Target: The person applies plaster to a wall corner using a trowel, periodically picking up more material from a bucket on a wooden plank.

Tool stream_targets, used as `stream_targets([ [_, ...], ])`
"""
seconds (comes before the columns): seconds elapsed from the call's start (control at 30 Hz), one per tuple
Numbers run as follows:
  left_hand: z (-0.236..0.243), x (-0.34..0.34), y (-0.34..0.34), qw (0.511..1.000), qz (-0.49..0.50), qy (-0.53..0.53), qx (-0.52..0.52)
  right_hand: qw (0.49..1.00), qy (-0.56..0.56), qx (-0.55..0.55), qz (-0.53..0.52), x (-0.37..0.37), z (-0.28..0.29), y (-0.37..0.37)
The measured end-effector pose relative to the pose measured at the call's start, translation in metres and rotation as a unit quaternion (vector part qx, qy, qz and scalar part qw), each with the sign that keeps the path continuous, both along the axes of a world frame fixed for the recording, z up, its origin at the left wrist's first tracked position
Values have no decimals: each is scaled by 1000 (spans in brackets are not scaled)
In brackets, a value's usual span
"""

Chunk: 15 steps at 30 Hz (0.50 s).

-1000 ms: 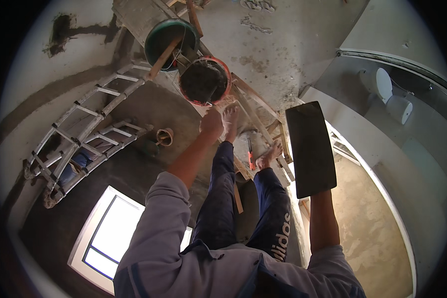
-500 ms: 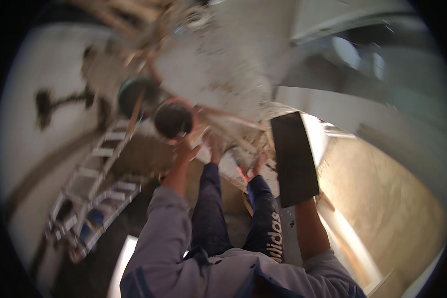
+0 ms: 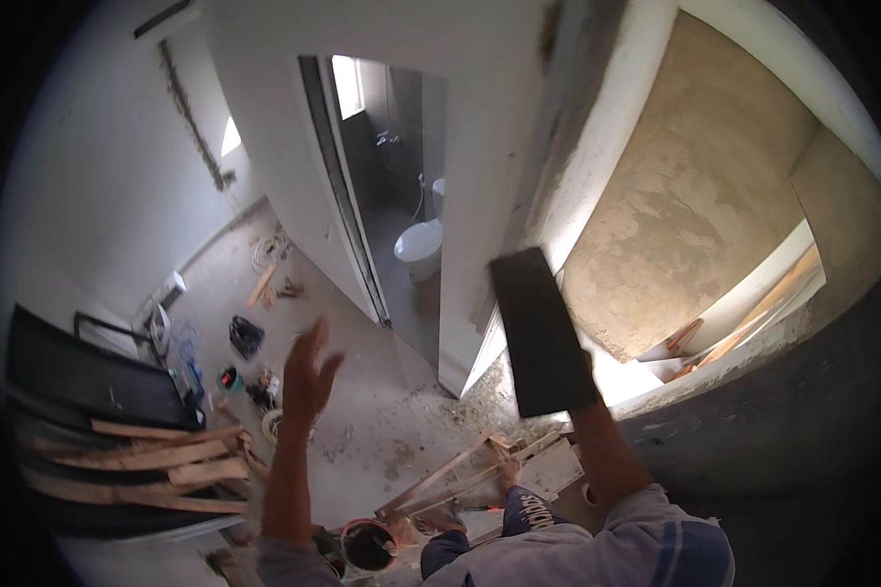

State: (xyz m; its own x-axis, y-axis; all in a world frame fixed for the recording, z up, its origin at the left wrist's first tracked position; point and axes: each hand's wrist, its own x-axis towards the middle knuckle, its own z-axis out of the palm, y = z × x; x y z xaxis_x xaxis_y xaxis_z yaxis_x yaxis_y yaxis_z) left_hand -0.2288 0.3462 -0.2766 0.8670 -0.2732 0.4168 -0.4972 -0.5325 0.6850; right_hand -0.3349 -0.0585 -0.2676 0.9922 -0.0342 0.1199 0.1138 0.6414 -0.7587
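Nearest, at the lower rim, grey sleeves with blue bands (image 3: 673, 548) framed the person's dark trousers (image 3: 529, 514). The two hands stood well apart. The left hand (image 3: 309, 377) was raised and unloaded, its thumb spread away from the fingers. The right hand (image 3: 588, 364) held the dark rectangular board (image 3: 541, 333), which stood lengthwise beyond the right wrist, tilted slightly to the left; most of that hand lay hidden behind it. The board was thus to the right of the left hand, with a wide gap between them.

Below the hands, a bare foot (image 3: 509, 474) rested on a narrow platform of planks (image 3: 556, 472), and a round bucket (image 3: 392, 542) with dark contents stood near the platform's left end. Pale floor (image 3: 387, 391) stretched from the left hand toward the doorway wall, giving room on that side. On the other side, the board's right edge overlapped, in view, the bright border of a wall opening (image 3: 628, 377); whether it touched anything could not be told.

Farther off, loose timber (image 3: 181, 455) lay at left, a black bag (image 3: 246, 336) sat on the floor, and a white toilet (image 3: 420, 241) showed through the doorway (image 3: 367, 196).
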Motion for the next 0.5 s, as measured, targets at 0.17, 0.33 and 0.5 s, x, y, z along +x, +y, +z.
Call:
stream_targets([
  [0.17, 232, 95, -169, 970, -126, -203, 48, 963, -168, -141, -157, 38, 130, -109],
  [0.33, 312, 158, -275, 929, -120, -336, 101, 924, -206, -227, -229, 98, 214, -155],
  [0.5, 331, 176, -334, 930, -63, -334, 142, 875, -235, -315, -283, 131, 258, -190],
])
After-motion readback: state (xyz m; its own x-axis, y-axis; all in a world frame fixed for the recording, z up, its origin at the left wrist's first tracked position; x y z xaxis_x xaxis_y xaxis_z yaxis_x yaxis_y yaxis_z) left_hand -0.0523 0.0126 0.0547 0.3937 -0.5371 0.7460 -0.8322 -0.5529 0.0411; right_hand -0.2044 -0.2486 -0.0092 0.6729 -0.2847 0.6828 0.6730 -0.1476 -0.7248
